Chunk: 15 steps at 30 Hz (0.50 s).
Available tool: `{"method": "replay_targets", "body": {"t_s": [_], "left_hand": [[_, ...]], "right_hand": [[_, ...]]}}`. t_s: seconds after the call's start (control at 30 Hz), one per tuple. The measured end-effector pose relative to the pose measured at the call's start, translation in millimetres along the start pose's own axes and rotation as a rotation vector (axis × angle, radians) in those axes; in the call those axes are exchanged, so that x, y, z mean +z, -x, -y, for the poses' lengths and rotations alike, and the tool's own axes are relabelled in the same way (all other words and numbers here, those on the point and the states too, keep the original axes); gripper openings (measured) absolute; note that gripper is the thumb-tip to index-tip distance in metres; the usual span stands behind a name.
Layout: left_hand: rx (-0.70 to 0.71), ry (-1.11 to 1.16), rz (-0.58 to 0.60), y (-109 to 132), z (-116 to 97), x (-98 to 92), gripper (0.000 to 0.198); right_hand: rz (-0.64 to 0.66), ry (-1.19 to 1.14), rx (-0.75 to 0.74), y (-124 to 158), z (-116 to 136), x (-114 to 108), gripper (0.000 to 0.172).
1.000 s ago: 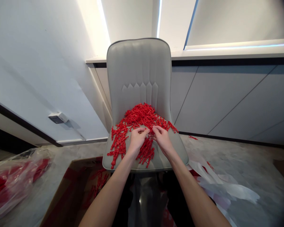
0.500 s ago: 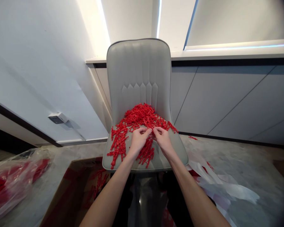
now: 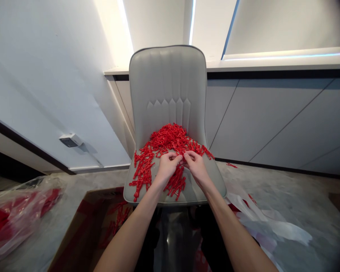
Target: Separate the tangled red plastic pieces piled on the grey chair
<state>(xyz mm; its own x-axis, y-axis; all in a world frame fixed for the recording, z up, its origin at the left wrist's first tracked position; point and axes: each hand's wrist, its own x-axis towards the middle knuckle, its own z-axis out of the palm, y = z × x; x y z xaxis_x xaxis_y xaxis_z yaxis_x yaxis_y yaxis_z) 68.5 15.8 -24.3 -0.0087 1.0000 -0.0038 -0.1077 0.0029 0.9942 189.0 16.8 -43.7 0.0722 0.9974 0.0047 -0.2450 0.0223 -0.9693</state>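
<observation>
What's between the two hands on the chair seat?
Head view: small red plastic pieces lie between the left hand and the right hand.

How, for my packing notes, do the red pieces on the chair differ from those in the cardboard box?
The red pieces on the chair form a large, dense heap; the red pieces in the cardboard box are a smaller, sparser bunch. The heap lies in bright light, the bunch in shadow. Both are vivid red, thin and spiky.

Prob. home rm: padded grey chair (image 3: 167,87), roller blinds (image 3: 286,22), panelled wall (image 3: 272,121), cardbd box (image 3: 73,234).
</observation>
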Motion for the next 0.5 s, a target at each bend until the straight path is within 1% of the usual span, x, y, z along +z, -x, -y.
{"method": "replay_targets", "body": {"t_s": [0.07, 0.17, 0.23, 0.27, 0.3, 0.33, 0.37, 0.4, 0.43, 0.5], "left_hand": [[0.013, -0.011, 0.012, -1, 0, 1.2, 0.029], [0.006, -0.049, 0.093, -5, -1, -1.3, 0.034], [-0.013, -0.146, 0.111, -9, -3, -10.4, 0.038], [-0.022, -0.234, 0.081, -12, -4, -17.9, 0.038], [0.004, -0.369, -0.003, -14, -5, -27.3, 0.036], [0.046, -0.555, -0.081, -16, -5, -38.0, 0.030], [0.063, -0.790, -0.142, -17, -6, -49.4, 0.023], [0.035, -1.011, -0.195, -18, -6, -60.8, 0.019], [-0.021, -1.184, -0.219, -18, -6, -71.3, 0.019], [-0.162, -1.380, -0.206, -18, -6, -87.8, 0.023]], "right_hand": [[-0.007, -0.011, -0.007, 0, -1, 0, 0.041], [-0.042, -0.024, -0.032, -2, -1, 1, 0.039], [-0.082, -0.026, -0.032, -4, -2, 1, 0.038], [-0.104, -0.024, -0.025, -5, -1, 1, 0.037], [-0.122, -0.020, -0.017, -6, -1, 1, 0.036], [-0.134, -0.015, -0.009, -6, -1, 1, 0.034], [-0.139, -0.010, 0.000, -7, -1, 1, 0.032], [-0.138, -0.006, 0.013, -7, -1, 1, 0.029], [-0.133, -0.004, 0.030, -7, -1, 1, 0.025], [-0.120, 0.002, 0.072, -7, -2, 1, 0.017]]}}
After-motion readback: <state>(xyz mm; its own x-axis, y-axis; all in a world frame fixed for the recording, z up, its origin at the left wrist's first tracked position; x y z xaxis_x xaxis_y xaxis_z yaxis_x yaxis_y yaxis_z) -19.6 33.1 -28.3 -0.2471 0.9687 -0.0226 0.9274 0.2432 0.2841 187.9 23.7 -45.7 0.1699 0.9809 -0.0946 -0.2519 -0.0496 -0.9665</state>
